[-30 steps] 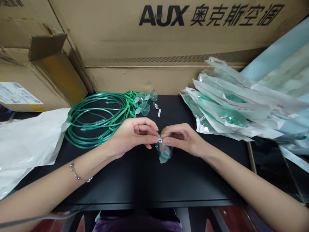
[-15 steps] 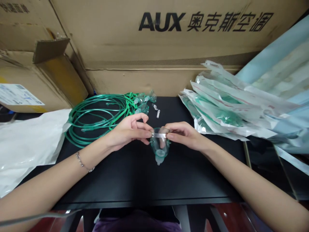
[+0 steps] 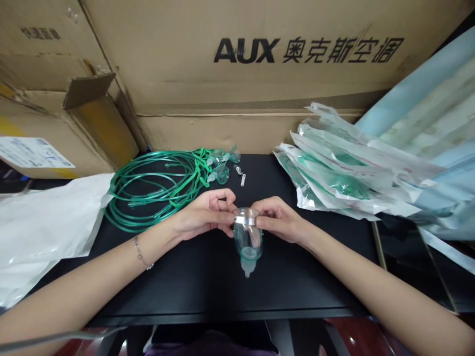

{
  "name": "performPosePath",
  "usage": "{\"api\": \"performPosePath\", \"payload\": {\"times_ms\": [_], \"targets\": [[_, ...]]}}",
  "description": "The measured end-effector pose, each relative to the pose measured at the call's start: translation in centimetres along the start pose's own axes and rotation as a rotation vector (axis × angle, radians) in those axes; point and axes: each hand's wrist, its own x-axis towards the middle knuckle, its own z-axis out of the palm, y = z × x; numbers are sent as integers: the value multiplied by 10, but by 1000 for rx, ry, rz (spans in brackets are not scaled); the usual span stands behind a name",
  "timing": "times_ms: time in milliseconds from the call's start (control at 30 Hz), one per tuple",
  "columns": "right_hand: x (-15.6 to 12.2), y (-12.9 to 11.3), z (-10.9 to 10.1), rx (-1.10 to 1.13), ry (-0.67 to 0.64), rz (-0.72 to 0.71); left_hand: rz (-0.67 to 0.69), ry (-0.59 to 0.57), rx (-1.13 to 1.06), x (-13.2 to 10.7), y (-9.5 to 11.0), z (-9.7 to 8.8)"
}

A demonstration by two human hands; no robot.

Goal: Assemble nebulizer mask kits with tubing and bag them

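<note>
A clear green-tinted oxygen mask [image 3: 248, 242] is held between my two hands over the black table, its white connector pointing toward me. Across its far, narrow end lies a thin silvery metal nose strip [image 3: 245, 221]. My left hand [image 3: 208, 213] pinches the left end of the strip and the mask edge with thumb and fingers. At the strip's right end, my right hand [image 3: 280, 220] pinches in the same way. Some fingertips are hidden behind the mask. Beyond the hands are a few small metal strips [image 3: 242, 179] on the table.
Coiled green tubing [image 3: 122, 198] with green straps and several masks [image 3: 219, 173] lies back left. White packaging [image 3: 48, 222] is at the left, a pile of bagged masks [image 3: 345, 173] at the right, near a dark phone-like slab [image 3: 411, 262]. Cardboard boxes [image 3: 222, 89] stand behind.
The view has shifted a little. My hands and the mask appear lower and nearer to me, with more of the mask's body showing. Both hands keep their pinch on the strip.
</note>
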Motion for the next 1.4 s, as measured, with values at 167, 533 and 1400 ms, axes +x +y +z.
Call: {"api": "performPosePath", "payload": {"times_ms": [167, 533, 1400], "targets": [[-1, -2, 2, 22, 32, -11, 3, 41, -5, 2, -3, -1], [7, -3, -2, -476, 284, -24, 420, 661, 922, -6, -17, 21], [0, -6, 9, -1014, 176, -273, 393, 557, 918, -7, -13, 21]]}}
